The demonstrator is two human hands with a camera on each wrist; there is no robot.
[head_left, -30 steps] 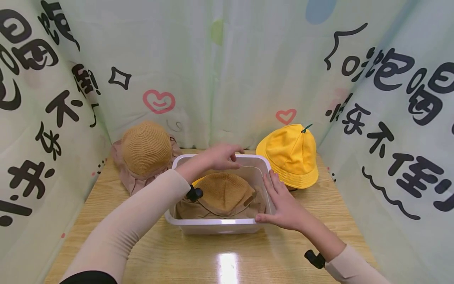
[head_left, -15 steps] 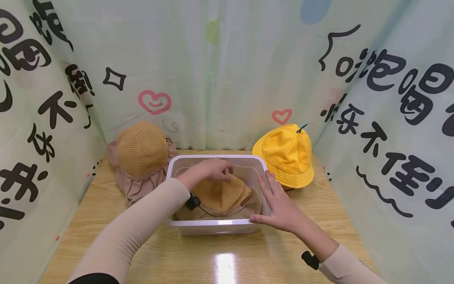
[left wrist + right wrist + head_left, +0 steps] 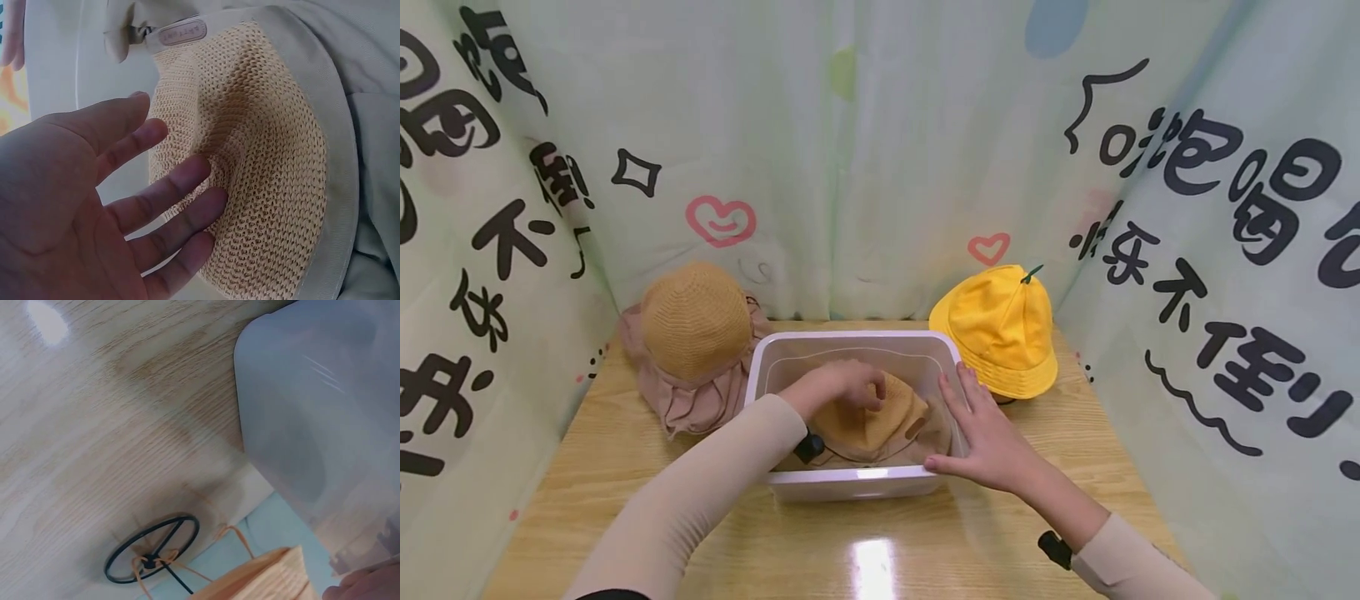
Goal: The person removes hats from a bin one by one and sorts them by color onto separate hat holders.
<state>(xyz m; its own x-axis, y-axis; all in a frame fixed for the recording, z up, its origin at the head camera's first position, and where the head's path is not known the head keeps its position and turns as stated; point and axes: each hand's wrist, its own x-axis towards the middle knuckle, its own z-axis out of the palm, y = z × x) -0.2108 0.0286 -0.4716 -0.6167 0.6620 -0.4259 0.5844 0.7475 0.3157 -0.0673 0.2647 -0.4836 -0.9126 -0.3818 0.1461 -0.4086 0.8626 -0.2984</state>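
Note:
A white plastic bin (image 3: 857, 490) stands on the table with a tan knitted hat (image 3: 902, 408) inside. The hat has a beige fabric brim and a small brown label (image 3: 182, 32). My left hand (image 3: 850, 387) is down in the bin over the hat's crown. In the left wrist view its fingers are loosely bent, fingertips against or very near the knit, which has a dent. None of them curls round it. My right hand (image 3: 988, 446) rests on the bin's right rim with spread, straight fingers, the thumb on the front corner. Most of that hand is outside the right wrist view.
Behind the bin's right corner sits a yellow bucket hat (image 3: 1000, 333) with a green sprout. A black ring stand (image 3: 150, 559) with cords shows beneath it. At left is a straw-coloured hat (image 3: 696, 325) with a pink brim. Printed curtains (image 3: 820, 167) enclose the table (image 3: 775, 550).
My left hand has moved down from above the bin's back rim into the bin, onto the knitted hat, whose crown has dented. The right hand keeps its place on the rim.

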